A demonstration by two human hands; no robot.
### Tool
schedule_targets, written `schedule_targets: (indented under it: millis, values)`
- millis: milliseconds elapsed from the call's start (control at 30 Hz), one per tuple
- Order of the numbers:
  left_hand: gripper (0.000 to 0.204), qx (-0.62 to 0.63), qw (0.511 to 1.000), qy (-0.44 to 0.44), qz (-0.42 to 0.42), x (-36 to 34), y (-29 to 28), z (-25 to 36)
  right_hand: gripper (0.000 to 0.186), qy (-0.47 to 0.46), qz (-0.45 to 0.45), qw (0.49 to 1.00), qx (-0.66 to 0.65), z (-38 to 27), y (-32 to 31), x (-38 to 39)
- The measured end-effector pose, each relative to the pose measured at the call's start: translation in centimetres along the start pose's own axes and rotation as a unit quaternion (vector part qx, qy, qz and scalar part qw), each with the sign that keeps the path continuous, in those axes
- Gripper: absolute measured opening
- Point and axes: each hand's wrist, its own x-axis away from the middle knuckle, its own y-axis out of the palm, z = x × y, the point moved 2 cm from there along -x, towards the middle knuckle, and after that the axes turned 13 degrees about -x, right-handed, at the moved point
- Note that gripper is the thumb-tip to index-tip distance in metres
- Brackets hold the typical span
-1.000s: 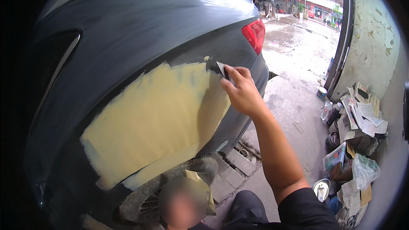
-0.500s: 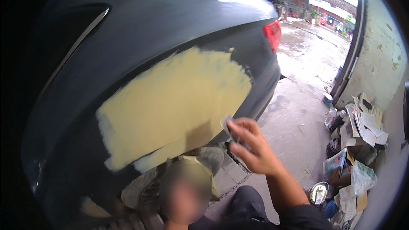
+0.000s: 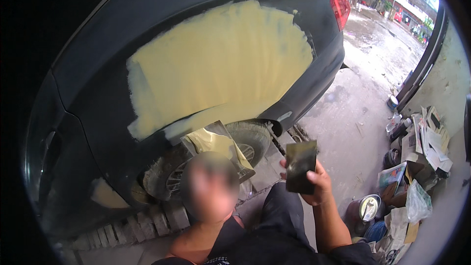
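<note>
My right hand [image 3: 320,186] grips a dark, flat, rectangular filler spreader [image 3: 300,161], held upright in front of the car's lower rear edge and apart from the body. A blurred patch covers most of my left hand [image 3: 210,194], hiding its fingers. Above it is a putty board [image 3: 219,128], apparently held by that hand, with yellow filler spread over it. Behind the board, a broad smear of yellow body filler [image 3: 221,64] covers the dark grey rear panel over the wheel arch.
The rear wheel [image 3: 252,137] is partly behind the board, and a red tail light [image 3: 339,12] marks the car's rear corner. Papers [image 3: 431,140], bottles, a clear plastic bag [image 3: 418,202] and an open can [image 3: 368,208] line the right wall. Blocks [image 3: 122,233] lie along the floor below the car.
My right hand has come back from the panel's lower edge, and the spreader now shows its flat face. The view has tilted downward, revealing more of the board and wheel.
</note>
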Motion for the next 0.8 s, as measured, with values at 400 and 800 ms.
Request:
schedule_targets:
  millis: [400, 800]
  values:
    - [0.034, -0.274, 0.943, 0.167, -0.084, 1.2, -1.8, 4.0, 0.038, 0.076, -0.094, 0.987, 0.109, 5.4, 0.1, -0.4]
    - [0.036, 0.062, 0.976, -0.027, -0.206, 4.1, -5.6, -2.6, 0.04, 0.098, -0.207, 0.968, 0.104, 9.4, 4.2, -3.4]
